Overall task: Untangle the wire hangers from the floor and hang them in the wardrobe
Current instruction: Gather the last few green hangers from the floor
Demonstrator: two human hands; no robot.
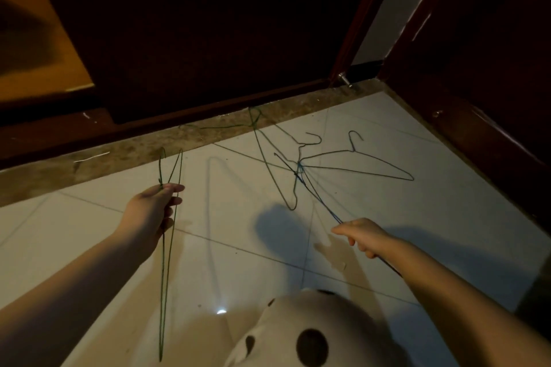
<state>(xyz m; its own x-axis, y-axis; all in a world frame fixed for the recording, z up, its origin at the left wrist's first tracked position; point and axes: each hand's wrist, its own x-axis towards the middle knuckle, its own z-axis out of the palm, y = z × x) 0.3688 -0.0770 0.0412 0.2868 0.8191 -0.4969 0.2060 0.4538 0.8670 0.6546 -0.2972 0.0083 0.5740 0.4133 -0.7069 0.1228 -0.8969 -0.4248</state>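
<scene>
- A white cloth with dark spots (298, 316) lies nearest, low in the view, between the 2 forearms.
- The left hand (152, 208) pinches a green hanger (163, 277) by its neck between thumb and loosely bent fingers; it hangs free, seen edge-on.
- The right hand (365, 237) has its fingers curled tight round a blue hanger (319, 199), which runs taut to a knot (299, 168) of hangers on the tile floor (417, 134).
- At least 2 more hooks show in that knot, near the dark wardrobe (208, 39).
- Risk: a hard pull would likely drag the whole pile or bend the thin wire, since the hooks are interlocked.
- The dangling green hanger could swing in and catch again.
</scene>
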